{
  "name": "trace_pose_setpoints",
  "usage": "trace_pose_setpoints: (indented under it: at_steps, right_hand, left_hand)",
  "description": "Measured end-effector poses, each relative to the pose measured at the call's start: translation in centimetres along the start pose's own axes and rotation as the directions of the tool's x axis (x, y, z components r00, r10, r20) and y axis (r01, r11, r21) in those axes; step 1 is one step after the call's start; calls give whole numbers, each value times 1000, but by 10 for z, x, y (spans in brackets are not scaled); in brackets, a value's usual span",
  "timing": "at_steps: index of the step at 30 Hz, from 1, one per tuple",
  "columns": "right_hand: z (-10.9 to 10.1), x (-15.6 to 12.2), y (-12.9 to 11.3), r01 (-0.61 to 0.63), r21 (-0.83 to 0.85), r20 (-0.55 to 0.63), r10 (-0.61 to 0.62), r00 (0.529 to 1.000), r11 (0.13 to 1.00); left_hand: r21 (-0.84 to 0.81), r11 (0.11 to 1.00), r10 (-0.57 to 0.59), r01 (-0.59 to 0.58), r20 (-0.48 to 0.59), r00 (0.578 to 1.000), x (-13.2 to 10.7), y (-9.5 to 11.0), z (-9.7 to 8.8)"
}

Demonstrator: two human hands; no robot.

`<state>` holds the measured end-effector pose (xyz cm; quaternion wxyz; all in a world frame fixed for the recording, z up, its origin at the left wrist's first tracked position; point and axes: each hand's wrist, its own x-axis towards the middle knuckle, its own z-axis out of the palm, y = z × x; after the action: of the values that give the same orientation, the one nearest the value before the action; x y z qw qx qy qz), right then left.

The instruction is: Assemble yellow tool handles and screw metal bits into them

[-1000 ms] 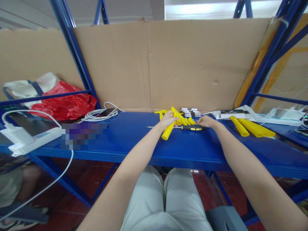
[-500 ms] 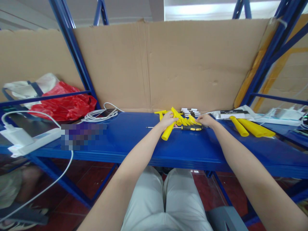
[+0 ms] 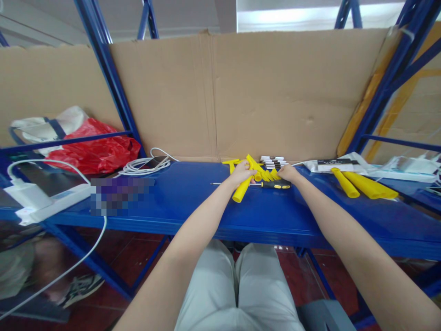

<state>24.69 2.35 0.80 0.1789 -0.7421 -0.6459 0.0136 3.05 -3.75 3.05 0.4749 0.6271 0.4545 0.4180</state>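
Just off the centre of the head view, toward 1 o'clock, the right hand [image 3: 288,172] has moved in slightly toward the left hand [image 3: 242,174], its fingertips now at the right end of a row of small yellow pieces [image 3: 266,175]. This brings both hands to the same cluster. The right fingers are drawn narrow; whether they pinch a piece, I cannot tell. The left hand is wrapped around a yellow tube [image 3: 241,191] and has hardly moved; the tube's wide end points toward 7 o'clock.

The nearest obstacle is the screwdriver [image 3: 276,185], lying on the 6 o'clock side of the row, its shaft pointing to 9 o'clock. Behind the row, toward 12, sit small black-and-white items [image 3: 273,161], too small to read. Out at 3 o'clock on the blue table [image 3: 193,202], well apart, lie larger yellow cones [image 3: 367,185] beside a white plastic package [image 3: 312,166]. At 9 o'clock are a coiled white cable [image 3: 142,167] and a power strip [image 3: 69,196]. Toward 8, below, a co-worker's shoe [image 3: 82,289] has come farther into view.
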Motion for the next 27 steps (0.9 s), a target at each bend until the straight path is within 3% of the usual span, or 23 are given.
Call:
trace_pose_setpoints:
  at_steps: [16,27]
  right_hand:
    - [3,2,3,223,172,88,-240,967,960]
    - [0,-7,5,193,230,65,-213,975,954]
  left_hand:
    - [-28,1000,3,-3,2,1000,-1,2,1]
    - [-20,1000,-4,4,-30,1000,-4,3,2]
